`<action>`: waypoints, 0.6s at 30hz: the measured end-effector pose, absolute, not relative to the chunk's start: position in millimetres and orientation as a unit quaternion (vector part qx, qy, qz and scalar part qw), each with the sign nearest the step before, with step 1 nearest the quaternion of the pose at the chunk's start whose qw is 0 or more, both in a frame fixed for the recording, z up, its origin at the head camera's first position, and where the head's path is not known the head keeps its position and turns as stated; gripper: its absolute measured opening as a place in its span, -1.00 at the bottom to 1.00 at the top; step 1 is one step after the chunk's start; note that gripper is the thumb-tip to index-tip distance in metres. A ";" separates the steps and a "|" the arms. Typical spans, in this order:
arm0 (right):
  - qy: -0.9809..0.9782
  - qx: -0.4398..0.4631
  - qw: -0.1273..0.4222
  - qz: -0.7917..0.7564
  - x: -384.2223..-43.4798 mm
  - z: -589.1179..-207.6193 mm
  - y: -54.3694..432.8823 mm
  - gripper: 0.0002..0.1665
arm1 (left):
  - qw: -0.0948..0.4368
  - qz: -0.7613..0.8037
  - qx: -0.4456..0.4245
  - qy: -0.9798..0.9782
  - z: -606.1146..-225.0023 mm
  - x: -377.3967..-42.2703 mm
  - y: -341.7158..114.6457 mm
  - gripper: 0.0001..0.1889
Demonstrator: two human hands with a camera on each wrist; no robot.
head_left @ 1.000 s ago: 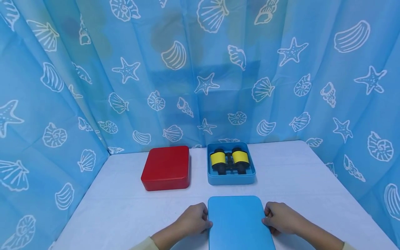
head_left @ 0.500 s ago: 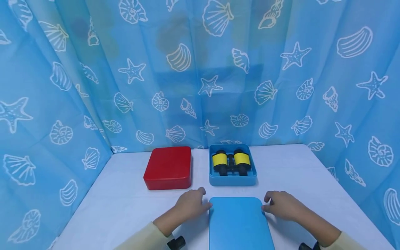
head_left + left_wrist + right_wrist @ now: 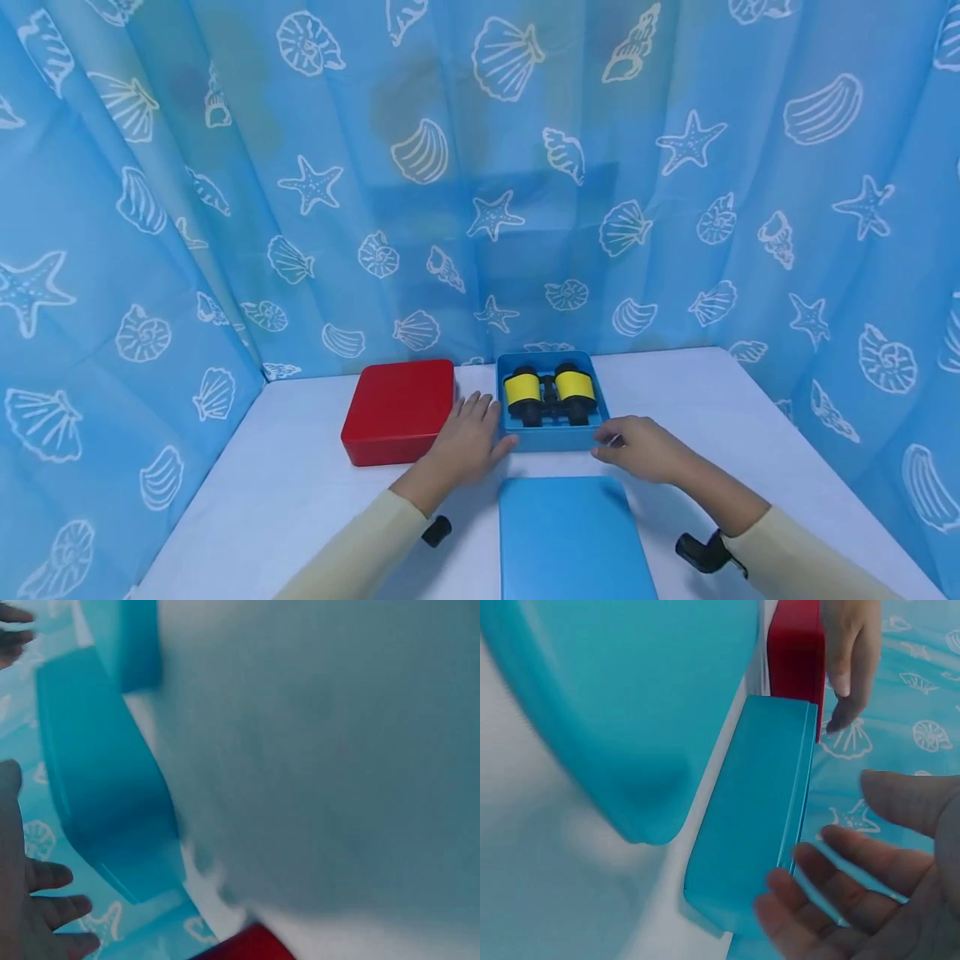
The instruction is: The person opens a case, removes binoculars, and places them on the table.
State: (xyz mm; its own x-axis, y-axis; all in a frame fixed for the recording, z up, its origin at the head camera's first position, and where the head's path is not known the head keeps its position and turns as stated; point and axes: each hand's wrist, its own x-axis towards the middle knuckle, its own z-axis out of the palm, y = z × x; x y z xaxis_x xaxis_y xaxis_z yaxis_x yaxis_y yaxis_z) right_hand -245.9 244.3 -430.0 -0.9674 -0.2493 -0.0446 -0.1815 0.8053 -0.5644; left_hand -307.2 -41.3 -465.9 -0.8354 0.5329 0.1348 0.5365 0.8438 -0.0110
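Note:
Yellow and black binoculars [image 3: 551,393] lie in an open blue box [image 3: 555,439] at the back of the table. My left hand [image 3: 467,437], fingers spread, is between the red box [image 3: 397,410] and the blue box's left side. At the blue box's front right corner is my right hand [image 3: 637,446], its fingers loosely bent and holding nothing. A flat blue lid [image 3: 573,537] lies in front of the box, nearer to me. In the right wrist view, the right fingers [image 3: 855,881] are parted beside the blue box [image 3: 754,802]. The left wrist view shows the left fingers [image 3: 60,911] stretched out.
A white cloth covers the table [image 3: 285,483]. Behind and beside it hangs a blue curtain [image 3: 450,183] printed with white shells and starfish. Black camera mounts [image 3: 705,552] sit at both wrists.
Both hands have let go of the blue lid and moved forward to either side of the open blue box. The lid, the red box and the binoculars stay in place.

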 end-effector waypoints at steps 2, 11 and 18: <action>0.946 -0.123 0.042 -0.296 -252.6 -429.1 240.4 -0.62 | 0.063 0.006 -0.275 -0.959 -466.5 -315.2 -40.4 -0.13; 0.966 -0.136 0.002 -0.219 -290.0 -429.6 236.4 -0.45 | 0.048 0.016 -0.268 -0.962 -466.2 -336.4 -33.7 -0.10; 0.982 -0.133 -0.002 -0.136 -310.0 -430.2 229.9 -0.27 | 0.037 0.027 -0.261 -0.964 -465.5 -345.2 -23.9 -0.07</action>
State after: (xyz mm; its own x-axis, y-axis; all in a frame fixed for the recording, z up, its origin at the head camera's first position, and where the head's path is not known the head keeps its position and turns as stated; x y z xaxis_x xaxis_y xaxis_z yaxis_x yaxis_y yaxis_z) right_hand -310.0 229.9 -430.2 -0.9648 -0.2598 0.0405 -0.2610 0.9278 -0.2666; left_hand -345.2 -23.9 -465.5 -0.8606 0.5060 0.0577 0.5019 0.8619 -0.0720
